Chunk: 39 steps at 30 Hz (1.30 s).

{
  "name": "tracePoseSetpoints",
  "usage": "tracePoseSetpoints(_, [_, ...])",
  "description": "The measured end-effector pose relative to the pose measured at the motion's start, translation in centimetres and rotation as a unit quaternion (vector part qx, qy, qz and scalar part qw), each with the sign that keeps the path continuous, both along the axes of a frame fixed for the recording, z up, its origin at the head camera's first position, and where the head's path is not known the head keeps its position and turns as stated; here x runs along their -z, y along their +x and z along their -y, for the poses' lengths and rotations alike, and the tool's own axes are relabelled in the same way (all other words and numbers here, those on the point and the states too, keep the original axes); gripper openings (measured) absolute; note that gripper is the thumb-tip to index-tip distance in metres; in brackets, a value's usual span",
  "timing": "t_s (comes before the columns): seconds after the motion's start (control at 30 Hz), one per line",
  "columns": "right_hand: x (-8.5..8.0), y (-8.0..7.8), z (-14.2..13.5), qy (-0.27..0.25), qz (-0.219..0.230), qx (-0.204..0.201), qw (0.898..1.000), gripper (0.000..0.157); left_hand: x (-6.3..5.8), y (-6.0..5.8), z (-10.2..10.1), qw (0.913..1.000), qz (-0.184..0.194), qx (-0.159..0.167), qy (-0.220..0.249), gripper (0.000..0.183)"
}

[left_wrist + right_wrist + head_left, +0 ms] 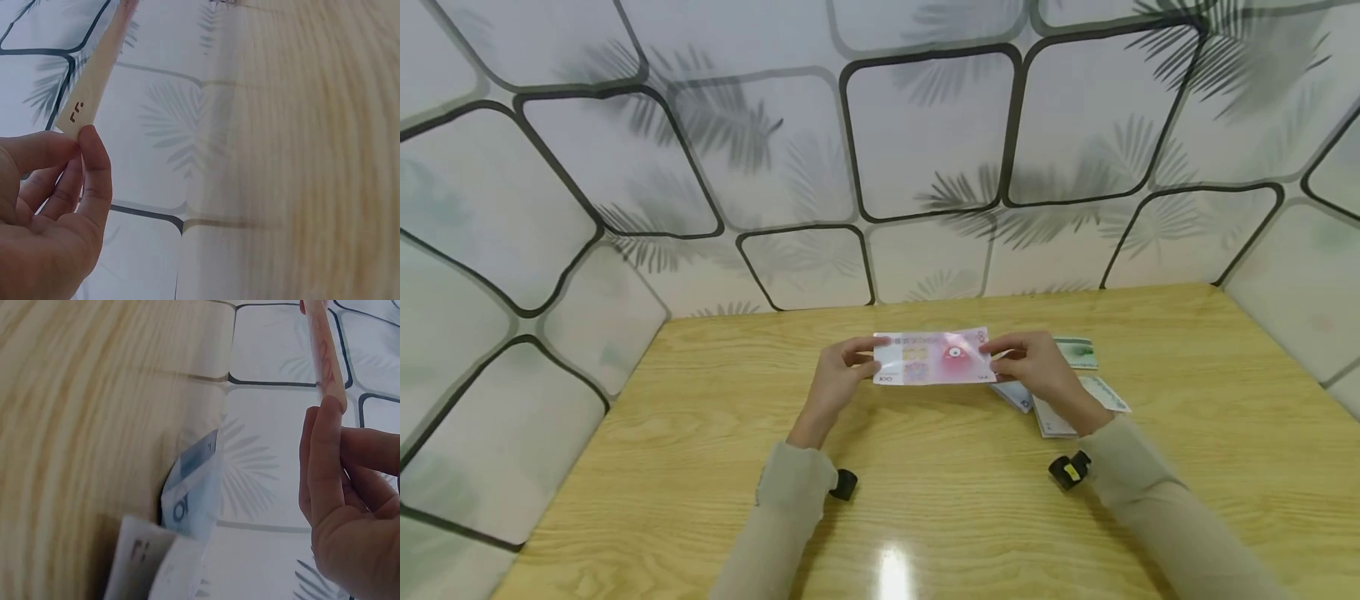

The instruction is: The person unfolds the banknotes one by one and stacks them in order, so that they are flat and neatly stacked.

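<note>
A pink banknote [934, 358] is stretched lengthwise between the two hands above the table, its printed face toward the head camera. At its left end the left hand [837, 375] pinches the note between thumb and fingers. The right hand [1037, 365] pinches the opposite end. In the left wrist view, the left hand [53, 194] has the note [97, 75] at one corner, seen nearly edge-on. Likewise in the right wrist view, the right hand [350, 487] grips the slim edge of the note [324, 356].
Under and beside the right hand, more banknotes lie on the wooden table [700, 467]: a green one [1078, 352], a bluish one [1015, 396] and a pale pile [1052, 422]. Black wrist devices [844, 484] sit at both cuffs. A patterned wall [932, 142] stands behind the table.
</note>
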State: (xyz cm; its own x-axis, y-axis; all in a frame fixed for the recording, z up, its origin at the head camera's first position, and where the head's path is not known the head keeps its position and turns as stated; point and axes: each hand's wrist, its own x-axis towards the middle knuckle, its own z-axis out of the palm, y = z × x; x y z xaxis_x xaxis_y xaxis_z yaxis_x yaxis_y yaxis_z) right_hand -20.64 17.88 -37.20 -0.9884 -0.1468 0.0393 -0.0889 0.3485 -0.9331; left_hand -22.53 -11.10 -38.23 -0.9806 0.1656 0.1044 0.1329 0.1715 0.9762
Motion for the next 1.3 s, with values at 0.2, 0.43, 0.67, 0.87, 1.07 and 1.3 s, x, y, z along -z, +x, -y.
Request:
tracePoseSetpoints(0.2, [0.5,0.1,1.0,0.021,0.006,-0.020,1.000,0.025,0.4,0.2,0.9,0.9996,0.023,-0.014,-0.013,0.033])
tracePoseSetpoints(0.43, [0.4,-0.7,2.4,0.033,0.013,-0.041,0.999,0.027,0.1,-0.3,1.8,0.9989,0.032,-0.024,-0.023,0.032])
tracePoseSetpoints(0.67, [0.8,-0.9,3.4,0.025,0.037,-0.070,0.997,0.029,0.5,0.0,2.4,0.9987,0.042,-0.019,-0.023,0.032])
tracePoseSetpoints(0.87, [0.9,-1.1,4.1,0.023,0.050,-0.092,0.994,0.028,0.7,0.1,2.5,0.9989,0.045,-0.013,-0.010,0.032])
tracePoseSetpoints(1.07, [0.9,-1.2,4.4,0.048,0.043,-0.076,0.995,0.025,0.6,0.2,2.9,0.9985,0.053,-0.006,-0.009,0.032])
tracePoseSetpoints(1.3, [0.5,-1.6,4.7,0.070,0.043,-0.066,0.994,0.025,0.0,0.0,3.4,0.9962,0.086,0.001,-0.013,0.035])
